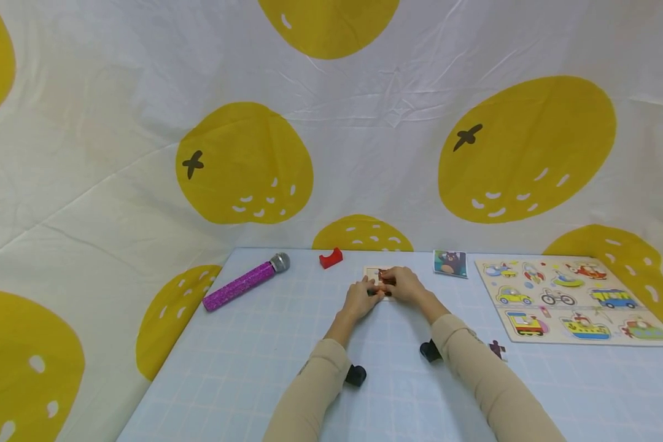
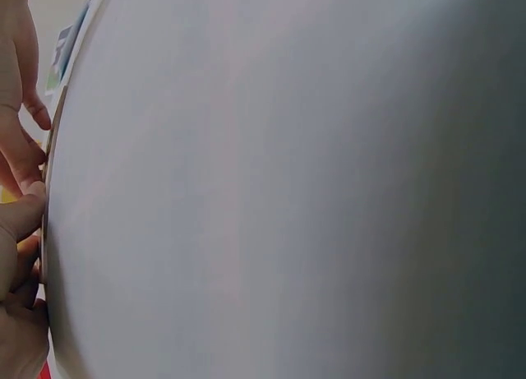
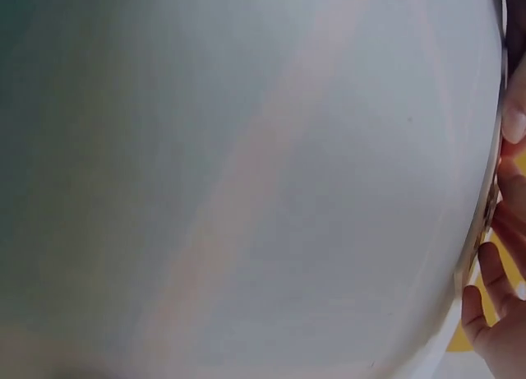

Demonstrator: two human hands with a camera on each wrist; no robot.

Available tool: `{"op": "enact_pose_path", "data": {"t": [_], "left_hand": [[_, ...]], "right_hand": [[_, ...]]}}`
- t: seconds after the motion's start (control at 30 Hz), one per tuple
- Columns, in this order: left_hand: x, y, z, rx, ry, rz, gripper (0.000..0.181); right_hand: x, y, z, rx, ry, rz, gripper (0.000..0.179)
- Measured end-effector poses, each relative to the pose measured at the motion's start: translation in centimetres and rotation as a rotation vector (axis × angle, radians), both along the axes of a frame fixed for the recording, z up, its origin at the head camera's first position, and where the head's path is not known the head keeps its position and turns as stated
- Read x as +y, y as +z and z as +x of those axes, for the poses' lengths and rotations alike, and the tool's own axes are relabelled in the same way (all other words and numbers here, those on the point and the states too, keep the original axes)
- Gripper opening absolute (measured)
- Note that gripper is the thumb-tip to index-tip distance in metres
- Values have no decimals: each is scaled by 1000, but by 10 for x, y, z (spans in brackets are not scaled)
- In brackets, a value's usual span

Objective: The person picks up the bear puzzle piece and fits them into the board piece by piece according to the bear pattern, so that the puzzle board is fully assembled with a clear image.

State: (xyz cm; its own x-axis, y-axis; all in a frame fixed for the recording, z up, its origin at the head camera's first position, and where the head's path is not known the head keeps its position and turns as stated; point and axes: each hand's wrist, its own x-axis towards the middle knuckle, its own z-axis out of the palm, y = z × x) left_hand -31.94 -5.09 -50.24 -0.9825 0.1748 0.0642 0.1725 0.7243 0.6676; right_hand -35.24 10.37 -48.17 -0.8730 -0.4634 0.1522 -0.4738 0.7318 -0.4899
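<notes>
Together, left fingers [image 1: 365, 285], right fingers [image 1: 390, 275] partly bent, touching small puzzle [image 1: 371, 270].

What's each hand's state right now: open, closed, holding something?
Left hand: fingers at the small board; whether they grip it cannot be told.
Right hand: fingers over the same board; open or pinching cannot be told.

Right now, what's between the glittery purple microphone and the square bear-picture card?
Head view: red notched block, then the left hand, right hand and small pale picture board.
</notes>
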Motion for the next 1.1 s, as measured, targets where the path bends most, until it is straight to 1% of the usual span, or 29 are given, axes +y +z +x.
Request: {"op": "enact_pose_path", "data": {"t": [0.23, 0.3, 0.5, 0.57, 0.63, 0.73, 0.9, 1.0, 1.1], "left_hand": [[-2, 0, 2, 12, 9, 47, 28], [-2, 0, 1, 11, 12, 48, 27], [-2, 1, -1, 1, 9, 36, 26], [-1, 1, -1, -8, 11, 34, 26], [-1, 1, 0, -12, 11, 32, 26], [0, 1, 1, -9, 6, 27, 27], [-1, 0, 1, 58, -19, 9, 26], [-2, 0, 1, 83, -25, 4, 26], [-2, 0, 1, 87, -26, 2, 26]], "right_hand": [[-4, 2, 0, -13, -8, 18, 23], [-5, 4, 0, -29, -7, 19, 23], [-5, 10, 0, -111, -18, 18, 25], [-4, 9, 0, -115, -13, 28, 25], [-4, 8, -1, -111, -8, 33, 23], [-3, 4, 0, -79, -5, 43, 20], [-3, 1, 1, -16, -11, 56, 18], [-4, -1, 1, 12, -14, 60, 15], [-5, -1, 1, 1, -35, 39, 12]]}}
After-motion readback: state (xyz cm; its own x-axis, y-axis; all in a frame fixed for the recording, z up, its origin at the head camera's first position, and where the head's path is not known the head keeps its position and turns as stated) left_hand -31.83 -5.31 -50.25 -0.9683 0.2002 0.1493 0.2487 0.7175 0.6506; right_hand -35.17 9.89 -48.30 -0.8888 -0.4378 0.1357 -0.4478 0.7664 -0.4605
